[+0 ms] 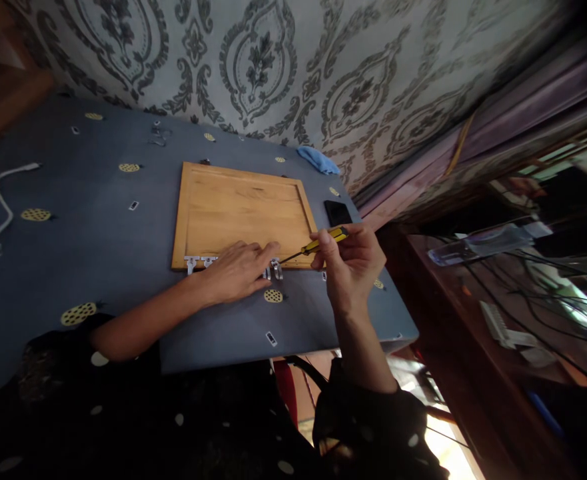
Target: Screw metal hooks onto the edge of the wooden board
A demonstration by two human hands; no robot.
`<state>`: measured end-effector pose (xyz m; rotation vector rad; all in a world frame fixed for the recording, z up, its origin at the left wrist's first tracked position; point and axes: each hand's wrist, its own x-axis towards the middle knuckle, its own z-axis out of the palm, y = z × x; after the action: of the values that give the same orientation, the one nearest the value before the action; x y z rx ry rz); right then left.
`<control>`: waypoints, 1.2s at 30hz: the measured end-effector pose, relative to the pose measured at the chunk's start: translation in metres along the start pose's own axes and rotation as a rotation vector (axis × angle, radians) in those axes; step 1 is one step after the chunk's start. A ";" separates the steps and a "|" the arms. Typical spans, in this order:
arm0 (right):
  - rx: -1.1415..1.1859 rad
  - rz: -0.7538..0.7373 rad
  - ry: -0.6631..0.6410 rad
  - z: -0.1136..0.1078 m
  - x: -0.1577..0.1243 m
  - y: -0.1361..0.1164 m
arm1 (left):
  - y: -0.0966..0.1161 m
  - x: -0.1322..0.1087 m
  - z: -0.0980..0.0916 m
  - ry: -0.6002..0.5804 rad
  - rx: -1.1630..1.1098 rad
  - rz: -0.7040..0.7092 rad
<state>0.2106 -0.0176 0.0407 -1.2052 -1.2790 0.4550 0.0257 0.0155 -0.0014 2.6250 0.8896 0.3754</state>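
A framed wooden panel (246,210) lies flat on the blue-grey tablecloth (98,247). Metal hinges (191,263) sit along its near edge. My left hand (238,270) rests over that edge with its fingers spread, its fingertips beside another metal hinge (276,269). A yellow and black screwdriver (326,241) is pinched between the fingers of my right hand (350,267), to the right of the panel. The screwdriver's shaft slants down left, its tip at the hinge near my left fingers.
A blue cloth (318,161) and a black phone-like object (338,213) lie on the table's right side. At the left is a white cable (4,193). Past the table's right edge stands a dark wooden surface (453,313) with cables and a clear plastic item.
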 end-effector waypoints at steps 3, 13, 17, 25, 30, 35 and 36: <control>-0.015 -0.010 -0.012 0.000 0.000 0.001 | -0.001 0.000 0.001 0.012 -0.002 0.010; 0.041 0.032 -0.187 -0.009 0.008 0.001 | 0.002 -0.001 -0.002 -0.007 0.024 -0.001; 0.034 0.052 -0.333 -0.018 0.014 -0.004 | 0.000 -0.001 -0.001 0.024 0.014 0.027; 0.034 0.058 -0.173 -0.008 0.010 -0.004 | 0.001 0.000 -0.001 -0.002 0.018 0.007; 0.021 0.094 -0.283 -0.015 0.013 -0.007 | 0.002 0.000 -0.002 -0.008 0.042 0.011; -0.008 0.090 -0.338 -0.019 0.014 -0.007 | 0.002 -0.001 -0.001 -0.007 0.057 0.005; -0.015 0.084 -0.325 -0.017 0.014 -0.006 | 0.001 -0.001 -0.001 -0.010 0.056 0.008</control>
<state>0.2278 -0.0159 0.0557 -1.2349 -1.5123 0.7265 0.0257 0.0142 -0.0001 2.6802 0.8988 0.3434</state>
